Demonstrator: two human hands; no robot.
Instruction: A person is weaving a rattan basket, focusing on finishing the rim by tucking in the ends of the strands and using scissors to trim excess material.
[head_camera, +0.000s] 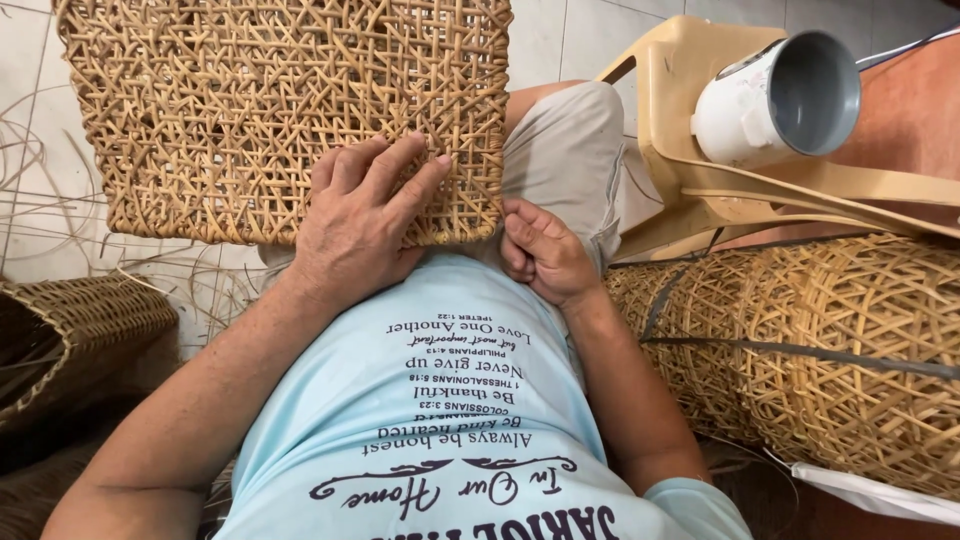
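A square open-weave rattan basket (250, 110) rests on my lap, bottom panel facing me. My left hand (355, 215) lies flat on its near edge, fingers spread over the weave. At the basket's lower right corner my right hand (540, 255) is curled into a fist, fingers closed at the rim; whether it pinches a strand is hidden. I wear a light blue printed shirt (450, 400) and beige shorts (565, 150).
A beige plastic stool (700, 150) at the right carries a white mug (775, 100) lying on its side. Stacked woven baskets (830, 350) lie to my right, another basket (70, 330) to my left. Loose rattan strands (40, 210) litter the tiled floor.
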